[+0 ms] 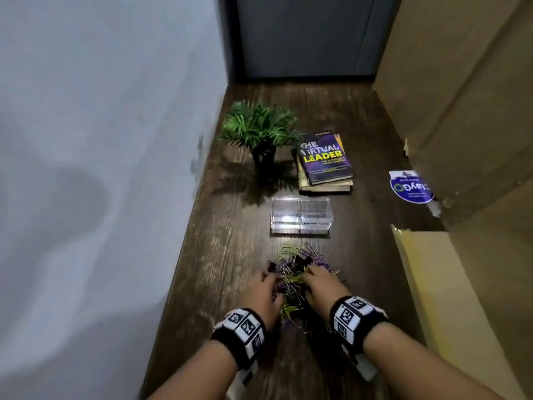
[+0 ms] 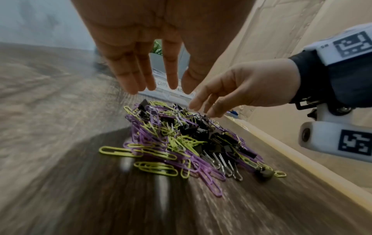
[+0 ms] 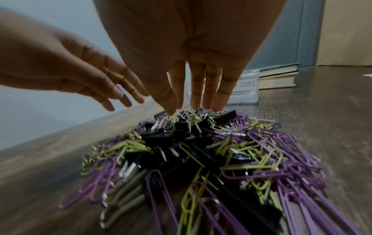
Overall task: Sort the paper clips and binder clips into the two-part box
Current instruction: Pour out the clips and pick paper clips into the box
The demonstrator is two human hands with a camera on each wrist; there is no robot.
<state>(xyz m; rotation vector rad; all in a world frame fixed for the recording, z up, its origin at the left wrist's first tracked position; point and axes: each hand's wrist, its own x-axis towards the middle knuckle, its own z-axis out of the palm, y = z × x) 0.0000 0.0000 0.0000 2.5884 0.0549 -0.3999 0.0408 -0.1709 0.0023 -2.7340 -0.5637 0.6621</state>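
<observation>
- While both hands hover over the mixed pile (image 1: 300, 284), the right hand (image 1: 323, 287) fingers (image 3: 197, 89), straight and close together, touch its top.
- Left hand (image 1: 264, 293) fingers (image 2: 128, 76) hang straight, slightly spread, holding nothing.
- Two-part box (image 1: 301, 216) lies just beyond the pile.

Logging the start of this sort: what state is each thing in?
Box: upright, both halves empty.
Clips: one mixed heap, unsorted.
Left hand: open, over the heap.
Right hand: open, fingers touching the heap.
Books: stacked, closed.
</observation>
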